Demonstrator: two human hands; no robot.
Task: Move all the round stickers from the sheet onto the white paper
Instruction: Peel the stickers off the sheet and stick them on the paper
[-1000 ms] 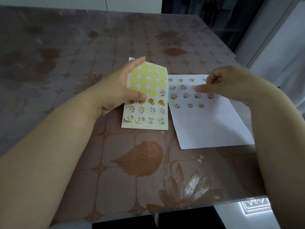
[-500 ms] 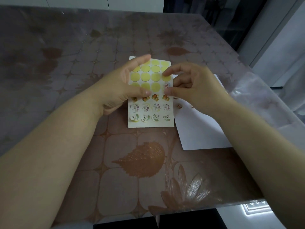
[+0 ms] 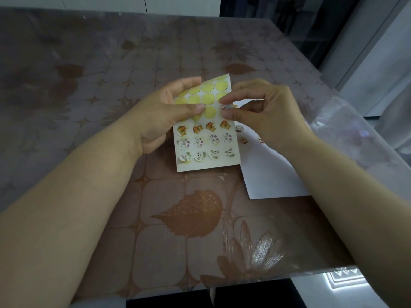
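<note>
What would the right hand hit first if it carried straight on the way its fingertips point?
Probably the left hand, whose thumb lies on the sticker sheet straight ahead of the right hand and its pinched sticker; depth is unclear.

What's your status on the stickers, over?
Left hand holds sticker sheet. Right hand pinches round sticker at sheet's right edge. White paper beside sheet, partly under right hand.

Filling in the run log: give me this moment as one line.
left hand: holds sticker sheet | right hand: pinches round sticker at sheet's right edge | white paper: bears placed stickers | sheet: three printed rows unpeeled
</note>
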